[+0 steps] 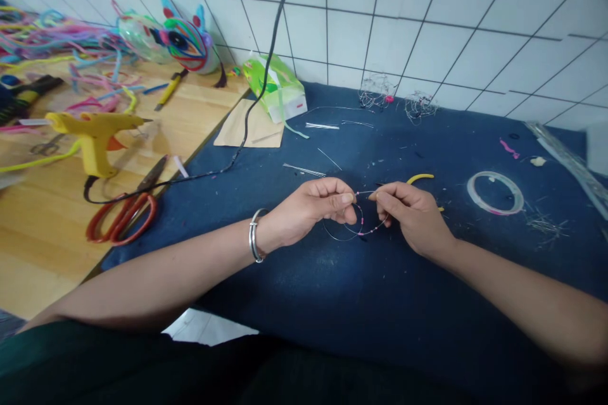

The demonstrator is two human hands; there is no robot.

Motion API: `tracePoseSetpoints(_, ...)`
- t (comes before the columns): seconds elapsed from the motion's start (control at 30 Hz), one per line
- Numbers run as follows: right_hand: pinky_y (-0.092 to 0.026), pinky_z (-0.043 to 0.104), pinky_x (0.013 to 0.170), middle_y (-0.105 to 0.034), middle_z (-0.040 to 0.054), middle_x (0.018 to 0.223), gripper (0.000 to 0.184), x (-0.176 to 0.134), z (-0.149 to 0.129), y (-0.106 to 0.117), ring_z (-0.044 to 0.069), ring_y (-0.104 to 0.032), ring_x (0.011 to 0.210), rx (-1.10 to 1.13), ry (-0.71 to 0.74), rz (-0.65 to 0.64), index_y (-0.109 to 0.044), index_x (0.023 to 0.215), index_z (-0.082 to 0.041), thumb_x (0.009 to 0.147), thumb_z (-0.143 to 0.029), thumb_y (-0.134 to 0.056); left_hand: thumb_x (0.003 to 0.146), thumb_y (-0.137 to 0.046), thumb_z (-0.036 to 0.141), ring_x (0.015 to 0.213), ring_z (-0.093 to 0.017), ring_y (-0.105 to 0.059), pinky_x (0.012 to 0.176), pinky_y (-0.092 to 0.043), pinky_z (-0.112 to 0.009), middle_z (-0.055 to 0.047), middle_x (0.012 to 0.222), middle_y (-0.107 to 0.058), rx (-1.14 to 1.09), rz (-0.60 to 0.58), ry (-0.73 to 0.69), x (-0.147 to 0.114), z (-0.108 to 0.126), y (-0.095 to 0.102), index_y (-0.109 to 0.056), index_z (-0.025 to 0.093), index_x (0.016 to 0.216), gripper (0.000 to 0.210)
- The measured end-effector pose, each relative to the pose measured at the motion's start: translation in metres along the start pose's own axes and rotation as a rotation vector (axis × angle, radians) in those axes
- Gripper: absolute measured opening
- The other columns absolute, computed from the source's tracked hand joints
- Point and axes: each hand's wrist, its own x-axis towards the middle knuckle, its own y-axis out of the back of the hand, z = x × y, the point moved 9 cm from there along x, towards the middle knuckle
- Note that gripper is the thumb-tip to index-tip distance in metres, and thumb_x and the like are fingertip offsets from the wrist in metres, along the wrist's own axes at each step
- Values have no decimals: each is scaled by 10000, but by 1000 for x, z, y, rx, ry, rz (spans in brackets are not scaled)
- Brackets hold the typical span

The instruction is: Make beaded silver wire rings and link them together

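Observation:
My left hand (323,205), with a silver bangle (255,235) at its wrist, pinches a thin beaded wire (361,233). The wire curves in loops below and between my hands and carries small pink beads. My right hand (408,210) pinches the same wire a little to the right, thumb against forefinger. A short stretch of wire runs straight between the two sets of fingertips. Partly hidden behind my right hand is a tool with yellow handles (420,178). Both hands are just above the dark blue table surface (304,291).
Left, on the wooden tabletop, are a yellow glue gun (92,136), red-handled scissors (124,215) and a utility knife (171,88). A black cord (247,120) crosses to the glue gun. Rightward lies a wire coil (494,193); wire tangles (420,106) sit by the tiled wall.

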Motion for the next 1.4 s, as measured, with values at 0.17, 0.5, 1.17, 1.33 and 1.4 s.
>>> tracePoseSetpoints(0.17,-468,264,594,-606,12,764,196,0,-13,0,114,-552,671,-118,86,-2,-636,932,-200,823,-351,-574,837,-600,254,635,-79,-606,593,-458,-181,-29,715,-672,102,11,-20,0,3,1,-604,122,856,134)
tracePoseSetpoints(0.5,-440,254,623,-605,-6,767,80,-6,-35,-14,103,-547,686,-267,248,-69,-627,847,-198,812,-252,-579,861,-561,250,635,-89,-608,605,-477,-210,-32,714,-671,211,-48,2,-2,1,-14,-599,123,871,133)
tracePoseSetpoints(1.17,-417,245,561,-597,3,703,243,4,1,0,96,-538,616,0,-20,-57,-638,811,-191,857,-394,-511,855,-566,276,591,-68,-565,555,-452,-193,8,695,-580,11,108,-45,-1,8,9,-548,151,825,129)
tracePoseSetpoints(1.33,-413,242,546,-584,3,707,233,4,2,-5,92,-531,608,11,-27,-119,-631,778,-181,853,-368,-515,863,-548,266,566,-60,-532,522,-417,-191,16,678,-557,6,134,-53,-2,9,11,-535,167,821,108)
tracePoseSetpoints(1.4,-413,239,546,-579,2,697,226,4,2,-6,92,-527,608,9,-24,-136,-628,765,-179,853,-352,-513,869,-538,268,562,-58,-520,514,-406,-191,18,677,-547,14,146,-64,-2,11,11,-530,174,815,108)
